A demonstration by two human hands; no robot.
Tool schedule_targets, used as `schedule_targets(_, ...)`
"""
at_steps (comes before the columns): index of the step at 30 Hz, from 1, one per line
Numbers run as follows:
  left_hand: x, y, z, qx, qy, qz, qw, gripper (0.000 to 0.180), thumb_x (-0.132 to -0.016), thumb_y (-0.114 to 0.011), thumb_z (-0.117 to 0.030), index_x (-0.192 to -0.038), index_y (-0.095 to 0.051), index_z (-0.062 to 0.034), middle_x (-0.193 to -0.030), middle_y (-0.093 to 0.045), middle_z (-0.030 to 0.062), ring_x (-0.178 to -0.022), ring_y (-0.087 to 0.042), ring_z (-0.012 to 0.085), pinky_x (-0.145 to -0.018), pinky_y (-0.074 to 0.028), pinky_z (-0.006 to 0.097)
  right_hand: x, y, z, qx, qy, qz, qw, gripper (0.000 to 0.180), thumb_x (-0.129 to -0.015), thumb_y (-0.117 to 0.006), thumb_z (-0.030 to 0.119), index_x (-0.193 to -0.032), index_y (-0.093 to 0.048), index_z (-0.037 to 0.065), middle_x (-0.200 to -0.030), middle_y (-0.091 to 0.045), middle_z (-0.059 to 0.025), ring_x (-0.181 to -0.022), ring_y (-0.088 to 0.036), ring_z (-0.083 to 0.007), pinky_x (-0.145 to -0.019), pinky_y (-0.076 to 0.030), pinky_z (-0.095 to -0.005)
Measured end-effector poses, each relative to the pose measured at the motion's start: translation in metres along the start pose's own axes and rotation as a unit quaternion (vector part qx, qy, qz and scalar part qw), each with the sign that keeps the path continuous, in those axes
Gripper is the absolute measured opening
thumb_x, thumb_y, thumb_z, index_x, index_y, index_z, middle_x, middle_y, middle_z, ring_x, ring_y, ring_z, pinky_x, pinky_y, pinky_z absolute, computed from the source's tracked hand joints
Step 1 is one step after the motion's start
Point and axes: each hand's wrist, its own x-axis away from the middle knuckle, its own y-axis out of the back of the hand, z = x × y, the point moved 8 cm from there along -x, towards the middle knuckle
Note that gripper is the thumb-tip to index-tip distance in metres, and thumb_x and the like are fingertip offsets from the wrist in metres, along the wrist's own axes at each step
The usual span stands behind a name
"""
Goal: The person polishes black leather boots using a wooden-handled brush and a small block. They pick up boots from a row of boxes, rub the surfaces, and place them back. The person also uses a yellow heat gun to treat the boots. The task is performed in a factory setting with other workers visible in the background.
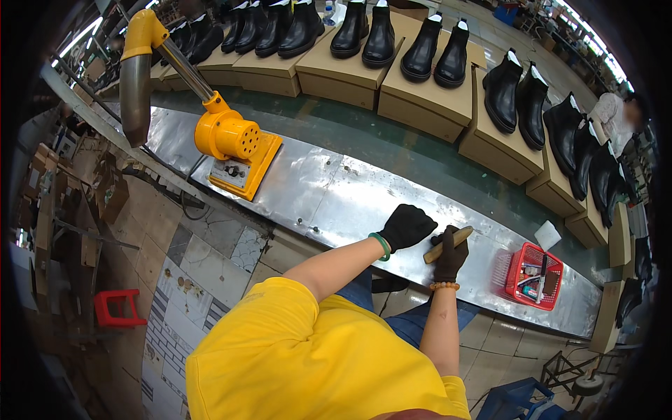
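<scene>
Both hands wear black gloves above a shiny metal bench (350,183). My right hand (451,263) is wrapped round a long tan wooden piece (448,245) with rounded ends, shaped like a shoe brush; its underside and any bristles are hidden. Just left of it, my left hand (408,227) is curled into a fist, back of the hand upward, near the tip of the wooden piece. Whatever may lie inside that fist does not show. A green bangle circles my left wrist, and a beaded bracelet the right.
Pairs of black ankle boots (379,43) stand on brown cardboard boxes (343,75) along the bench's far side. A yellow machine with a duct arm (227,140) stands at left. To the right sits a red basket (535,276) of small items beside a white block (547,235).
</scene>
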Motion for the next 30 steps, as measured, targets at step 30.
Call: schedule_targets(30, 0.001, 0.005, 0.007, -0.013, 0.013, 0.026, 0.999, 0.026, -0.083, -0.056, -0.032, -0.066, -0.064, -0.0138, -0.064, -0.060, 0.0074, -0.065, -0.059, 0.0272, -0.062, -0.043, 0.042, 0.002, -0.012, 0.002, 0.010, 0.001, 0.007, 1.000, 0.025, -0.085, -0.064, 0.019, -0.095, -0.058, -0.002, -0.068, -0.060, -0.0103, -0.059, -0.060, -0.0189, -0.058, -0.051, -0.0317)
